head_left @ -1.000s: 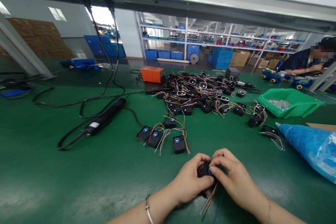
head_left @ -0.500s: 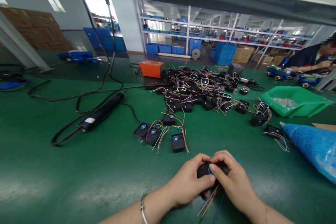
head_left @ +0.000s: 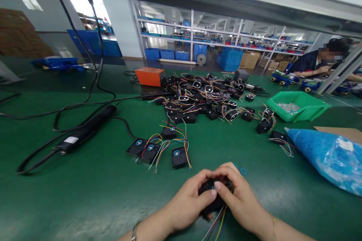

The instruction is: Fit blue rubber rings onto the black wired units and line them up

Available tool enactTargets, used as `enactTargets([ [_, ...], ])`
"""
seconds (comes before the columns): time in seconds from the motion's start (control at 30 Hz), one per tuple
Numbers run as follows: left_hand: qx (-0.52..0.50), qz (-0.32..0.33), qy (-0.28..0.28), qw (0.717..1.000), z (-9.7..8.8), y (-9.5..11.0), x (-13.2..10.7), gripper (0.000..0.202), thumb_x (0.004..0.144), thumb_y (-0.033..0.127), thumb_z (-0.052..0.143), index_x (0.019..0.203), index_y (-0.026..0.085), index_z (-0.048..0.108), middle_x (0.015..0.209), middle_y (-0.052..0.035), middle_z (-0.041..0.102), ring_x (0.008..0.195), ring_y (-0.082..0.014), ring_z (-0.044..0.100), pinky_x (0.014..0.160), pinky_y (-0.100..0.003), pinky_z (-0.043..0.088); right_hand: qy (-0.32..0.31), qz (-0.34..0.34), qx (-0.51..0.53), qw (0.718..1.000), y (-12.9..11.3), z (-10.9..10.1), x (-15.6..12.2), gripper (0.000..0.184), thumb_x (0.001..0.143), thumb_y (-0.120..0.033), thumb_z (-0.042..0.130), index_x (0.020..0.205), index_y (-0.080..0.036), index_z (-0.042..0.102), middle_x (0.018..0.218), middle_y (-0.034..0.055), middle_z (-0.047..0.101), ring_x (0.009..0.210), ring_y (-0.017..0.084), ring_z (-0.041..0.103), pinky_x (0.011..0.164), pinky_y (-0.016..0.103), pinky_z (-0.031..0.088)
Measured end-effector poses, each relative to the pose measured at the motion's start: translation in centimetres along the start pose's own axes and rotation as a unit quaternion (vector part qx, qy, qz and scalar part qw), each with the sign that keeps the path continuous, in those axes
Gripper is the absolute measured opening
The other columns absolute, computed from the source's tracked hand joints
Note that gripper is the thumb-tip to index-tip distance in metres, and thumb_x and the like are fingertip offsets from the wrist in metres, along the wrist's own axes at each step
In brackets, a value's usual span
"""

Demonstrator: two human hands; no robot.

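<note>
Module [head_left: 210, 196], small black housing, sits pinched between both hands low at the near edge of the green bench [head_left: 70, 196]. Left hand [head_left: 188, 201] wraps it from the left, thumb over the top; right hand [head_left: 240, 199] closes on it from the right, thumb tip pressing the top face. Both hands curled tight on it, most of the body hidden by the fingers. Wire tail [head_left: 216, 224] exits the underside and runs down toward the person, so the wired end faces the wearer; the housing's long axis can't be read under the grip. Just beyond the hands: four like modules with blue rings, a pair on the left [head_left: 143, 150], one behind [head_left: 169, 132] and one nearest the hands [head_left: 179, 157]. Two loose blue rings [head_left: 243, 171] lie just beside the right hand. Farther back, one big heap of wired modules [head_left: 203, 98], too many to count. One electric screwdriver [head_left: 85, 131] lies well left, one orange box [head_left: 149, 76] behind the heap, one green bin [head_left: 296, 106] and one blue bag [head_left: 328, 158] to the right. Another person [head_left: 319, 62] works at the far right.
</note>
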State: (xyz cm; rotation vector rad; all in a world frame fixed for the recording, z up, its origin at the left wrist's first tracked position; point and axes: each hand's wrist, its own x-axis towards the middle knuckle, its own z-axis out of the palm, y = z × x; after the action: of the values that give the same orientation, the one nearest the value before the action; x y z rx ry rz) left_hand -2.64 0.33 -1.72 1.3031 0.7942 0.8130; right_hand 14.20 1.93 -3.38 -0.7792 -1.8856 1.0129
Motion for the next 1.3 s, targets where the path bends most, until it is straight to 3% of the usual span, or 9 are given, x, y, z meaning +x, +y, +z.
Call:
enactTargets([
  [0.2,0.013,-0.022,0.046,0.999,0.0,-0.5,0.1,0.030,0.084,0.036,0.052,0.105,0.016,0.045,0.086,-0.0017,0.045,0.072,-0.0138,0.050,0.049,-0.021,0.049,-0.006,0.000,-0.136,0.991,0.5,-4.0,1.2,0.015,0.092,-0.024,0.048,0.104,-0.024,0.056,0.099,0.0009,0.054,0.095,0.015,0.049,0.084,0.027,0.040],
  [0.37,0.018,-0.031,0.084,0.996,0.0,-0.9,0.0,0.030,0.083,0.037,0.053,0.103,0.017,0.044,0.089,-0.0032,0.047,0.073,-0.0156,0.053,0.047,-0.022,0.049,-0.039,0.106,-0.340,0.934,2.9,-7.8,2.0,0.021,0.084,-0.021,0.059,0.105,-0.019,0.059,0.098,0.0045,0.056,0.094,0.021,0.049,0.085,0.034,0.039],
  [0.53,-0.024,-0.030,0.086,0.996,0.0,-0.8,-0.1,0.034,0.080,0.042,0.057,0.098,0.016,0.044,0.090,-0.0042,0.050,0.072,-0.0168,0.054,0.045,-0.022,0.048,-0.077,0.105,-0.359,0.924,3.9,-7.2,2.0,0.012,0.086,-0.021,0.057,0.098,-0.020,0.061,0.095,0.0039,0.055,0.091,0.020,0.049,0.084,0.033,0.038],
  [0.77,0.037,-0.037,0.102,0.993,0.2,-0.9,-0.1,0.031,0.079,0.037,0.057,0.098,0.016,0.043,0.085,-0.0035,0.050,0.070,-0.0150,0.051,0.044,-0.019,0.044,-0.073,0.109,-0.351,0.927,3.7,-6.6,1.9,0.007,0.085,-0.014,0.053,0.081,-0.018,0.056,0.087,0.0030,0.053,0.084,0.019,0.048,0.078,0.031,0.038],
  [0.93,0.024,-0.024,0.091,0.995,0.2,-1.0,0.0,0.038,0.075,0.039,0.062,0.097,0.017,0.041,0.087,-0.0014,0.045,0.070,-0.0135,0.047,0.046,-0.024,0.049,-0.071,0.100,-0.340,0.932,3.9,-6.4,1.8,0.009,0.084,-0.010,0.051,0.078,-0.018,0.051,0.080,0.0017,0.053,0.078,0.018,0.048,0.073,0.030,0.038],
  [1.0,0.071,-0.014,0.094,0.993,0.2,-0.7,-0.2,0.042,0.070,0.036,0.068,0.100,0.017,0.044,0.091,-0.0021,0.044,0.075,-0.0146,0.048,0.055,-0.030,0.052,-0.065,0.101,-0.335,0.934,4.1,-6.4,1.9,0.009,0.084,-0.010,0.050,0.080,-0.018,0.052,0.079,0.0013,0.054,0.077,0.017,0.049,0.072,0.030,0.039],
  [1.07,0.191,0.009,0.100,0.976,0.2,-0.2,-0.4,0.043,0.066,0.026,0.071,0.103,0.019,0.051,0.098,-0.0033,0.044,0.086,-0.0174,0.049,0.073,-0.035,0.052,-0.055,0.105,-0.325,0.938,4.2,-6.5,2.0,0.008,0.085,-0.012,0.049,0.085,-0.018,0.054,0.081,0.0016,0.055,0.078,0.017,0.050,0.073,0.030,0.039],
  [1.17,0.366,0.037,0.121,0.922,0.1,0.7,-0.9,0.041,0.070,0.017,0.064,0.109,0.023,0.055,0.104,-0.0036,0.048,0.099,-0.0190,0.048,0.093,-0.036,0.042,-0.046,0.108,-0.311,0.943,4.4,-6.9,2.0,0.010,0.087,-0.019,0.048,0.091,-0.019,0.057,0.086,0.0024,0.058,0.081,0.017,0.053,0.075,0.030,0.040],
  [1.3,0.512,0.028,0.209,0.833,-0.8,1.0,-1.4,0.037,0.083,0.022,0.047,0.121,0.023,0.047,0.116,-0.0065,0.047,0.108,-0.0223,0.044,0.095,-0.038,0.041,-0.051,0.109,-0.308,0.944,4.9,-7.5,1.8,0.017,0.091,-0.027,0.042,0.089,-0.021,0.058,0.090,0.0031,0.059,0.085,0.019,0.054,0.078,0.032,0.040],
])
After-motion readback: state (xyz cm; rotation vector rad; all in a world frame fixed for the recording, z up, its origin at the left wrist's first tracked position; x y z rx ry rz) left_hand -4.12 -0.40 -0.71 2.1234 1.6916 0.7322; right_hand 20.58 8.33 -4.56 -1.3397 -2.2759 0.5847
